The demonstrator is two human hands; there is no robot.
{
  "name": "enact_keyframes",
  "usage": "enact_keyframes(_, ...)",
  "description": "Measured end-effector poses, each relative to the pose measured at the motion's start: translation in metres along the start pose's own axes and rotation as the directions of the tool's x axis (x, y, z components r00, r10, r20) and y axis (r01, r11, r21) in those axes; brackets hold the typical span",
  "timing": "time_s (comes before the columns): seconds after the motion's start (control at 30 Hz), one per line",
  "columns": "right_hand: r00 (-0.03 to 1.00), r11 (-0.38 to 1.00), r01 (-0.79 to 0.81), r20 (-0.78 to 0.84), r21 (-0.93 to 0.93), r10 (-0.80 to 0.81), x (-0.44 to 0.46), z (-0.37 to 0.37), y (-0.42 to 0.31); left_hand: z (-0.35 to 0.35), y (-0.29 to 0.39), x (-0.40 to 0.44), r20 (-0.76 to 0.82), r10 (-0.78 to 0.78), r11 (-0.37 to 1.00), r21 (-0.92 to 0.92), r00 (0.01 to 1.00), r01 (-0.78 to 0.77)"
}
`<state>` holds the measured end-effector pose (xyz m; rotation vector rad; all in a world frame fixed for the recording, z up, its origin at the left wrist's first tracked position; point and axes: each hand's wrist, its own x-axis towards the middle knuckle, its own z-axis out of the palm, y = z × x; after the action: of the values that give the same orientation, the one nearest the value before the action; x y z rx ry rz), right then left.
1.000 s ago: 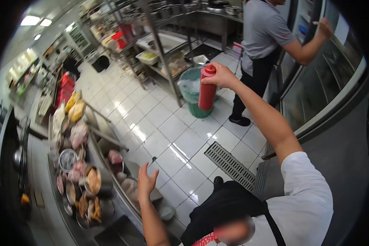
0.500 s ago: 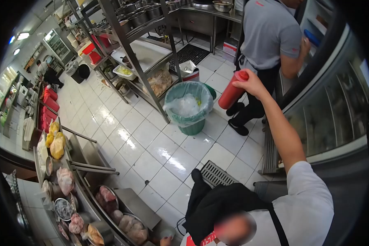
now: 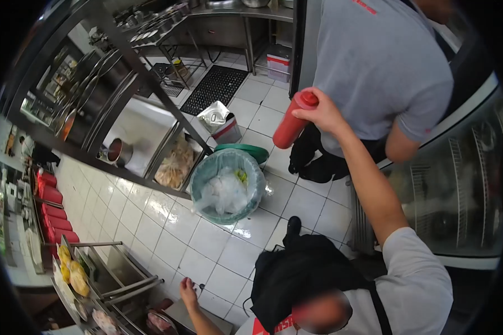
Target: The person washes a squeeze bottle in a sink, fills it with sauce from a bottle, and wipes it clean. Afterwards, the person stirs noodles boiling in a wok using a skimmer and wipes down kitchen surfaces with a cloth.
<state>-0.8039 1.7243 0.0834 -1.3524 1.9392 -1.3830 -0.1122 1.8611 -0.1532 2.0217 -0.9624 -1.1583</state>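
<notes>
A red squeeze bottle [image 3: 289, 124] hangs tilted in my right hand [image 3: 322, 111], whose fingers are wrapped round its top end. Ahead of me, the bottle is beside the back of a person in a grey shirt [image 3: 369, 72]. My left hand [image 3: 188, 291] is low in the view, over the tiled floor near the metal table frame. Its fingers look curled, but they are too small to tell whether they hold anything.
A green bin [image 3: 251, 214] lined with a bag stands ahead, its lid [image 3: 248, 152] behind it. A metal rack [image 3: 167, 106] is at the left, an opened tin [image 3: 227, 133] beyond the bin. Glass-doored fridge [image 3: 447, 195] at right, food-laden table [image 3: 67, 301] at lower left.
The view has moved forward, so the bin, rack and co-worker appear closer. The bottle stays in my right hand. My left hand, spread earlier and nearly out of view after, shows again with curled fingers.
</notes>
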Motion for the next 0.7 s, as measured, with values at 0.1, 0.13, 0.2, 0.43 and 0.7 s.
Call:
enact_keyframes(0.1, 0.999, 0.982, -0.031, -0.034, 0.184, 0.038, 0.058, -0.001, 0.008, 0.034, -0.017, -0.015, 0.144, -0.176, 0.964, 0.228, 0.974, 0.141)
enact_keyframes(0.13, 0.997, 0.969, -0.042, -0.051, 0.244, 0.056, 0.079, 0.002, 0.012, 0.041, -0.074, -0.008, 0.212, -0.133, 0.968, 0.239, 0.968, 0.080)
enact_keyframes(0.2, 0.988, 0.980, -0.100, -0.102, 0.171, 0.119, 0.128, 0.010, 0.029, 0.069, -0.081, -0.057, 0.220, -0.416, 0.886, 0.318, 0.882, 0.338)
enact_keyframes(0.43, 0.959, 0.975, -0.218, -0.193, -0.039, 0.206, 0.285, 0.037, 0.049, 0.167, -0.077, -0.060, 0.303, -0.550, 0.801, 0.454, 0.778, 0.390)
enact_keyframes(0.7, 0.970, 0.972, -0.208, -0.151, -0.113, 0.190, 0.438, 0.026, 0.066, 0.218, 0.056, 0.104, 0.151, -0.279, 0.958, 0.109, 0.948, 0.265)
